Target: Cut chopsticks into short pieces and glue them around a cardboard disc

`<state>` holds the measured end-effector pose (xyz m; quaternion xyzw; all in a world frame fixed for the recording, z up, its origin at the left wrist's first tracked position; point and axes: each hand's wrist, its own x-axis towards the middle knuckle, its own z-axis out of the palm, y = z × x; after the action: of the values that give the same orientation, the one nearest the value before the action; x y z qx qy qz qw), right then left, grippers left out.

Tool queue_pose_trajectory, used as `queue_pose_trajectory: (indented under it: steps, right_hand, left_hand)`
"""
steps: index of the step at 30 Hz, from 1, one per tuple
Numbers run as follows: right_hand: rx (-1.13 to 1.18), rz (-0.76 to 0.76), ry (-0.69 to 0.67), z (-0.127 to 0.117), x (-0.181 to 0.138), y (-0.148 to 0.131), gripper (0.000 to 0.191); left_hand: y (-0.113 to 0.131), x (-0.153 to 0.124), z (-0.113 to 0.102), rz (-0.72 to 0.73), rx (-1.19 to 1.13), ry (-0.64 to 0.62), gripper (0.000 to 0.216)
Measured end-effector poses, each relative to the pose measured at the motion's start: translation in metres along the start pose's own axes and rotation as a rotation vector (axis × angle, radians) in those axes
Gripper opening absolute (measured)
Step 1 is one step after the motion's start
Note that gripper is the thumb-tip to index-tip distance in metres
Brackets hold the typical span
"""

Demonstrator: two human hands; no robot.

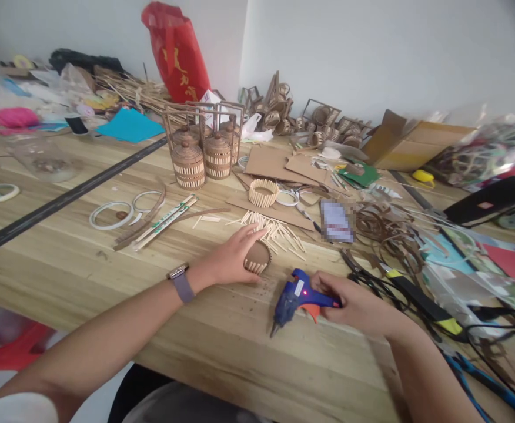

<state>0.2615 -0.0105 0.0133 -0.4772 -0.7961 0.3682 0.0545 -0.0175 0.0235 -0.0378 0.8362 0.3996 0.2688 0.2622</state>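
My left hand [233, 257], with a watch on its wrist, curves around a small round basket [258, 255]. Its thumb lies at the near side and its fingers at the far side. The basket has a brown base and short pale sticks along part of its rim. In my right hand [343, 298] is a blue hot glue gun [293, 298] with an orange trigger and a lit red light. Its nozzle points down toward the table, right of the basket. Just beyond the basket lies a loose pile of pale sticks [279, 232]. A ring of upright sticks [263, 194] stands farther back.
Several lidded baskets with tall handles [188, 164] stand at the back. White tape rings [111, 215] and wrapped sticks [164, 223] lie left. To the right are pliers [367, 270], a yellow-black cutter [425, 302], brown strips [381, 226] and cables. Cardboard [284, 164] lies behind.
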Motion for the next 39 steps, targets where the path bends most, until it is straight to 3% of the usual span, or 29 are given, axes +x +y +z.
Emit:
queue_pose_trajectory:
  steps: [5, 8, 15, 19, 28, 39]
  right_hand:
    - [0.382, 0.04, 0.073, 0.005, 0.0, 0.017, 0.042]
    - [0.454, 0.095, 0.098, 0.011, 0.002, 0.02, 0.041]
    - [0.386, 0.075, 0.153, 0.017, 0.007, 0.02, 0.046]
    - [0.353, -0.003, 0.121, 0.019, 0.01, 0.019, 0.041]
    - [0.234, -0.115, 0.223, 0.026, 0.014, 0.019, 0.031]
    - [0.093, -0.111, 0.24, 0.029, 0.015, 0.015, 0.027]
  left_hand:
    - [-0.001, 0.0, 0.0, 0.019, 0.014, 0.016, 0.109]
    - [0.001, 0.0, 0.001, 0.0, 0.028, 0.04, 0.109]
    - [0.004, 0.002, 0.005, -0.019, 0.022, 0.033, 0.107]
    - [0.004, 0.002, 0.006, -0.013, 0.023, 0.048, 0.102]
    - [0.005, 0.002, 0.006, -0.007, 0.049, 0.056, 0.091]
    - [0.005, 0.002, 0.005, -0.024, 0.078, 0.036, 0.089]
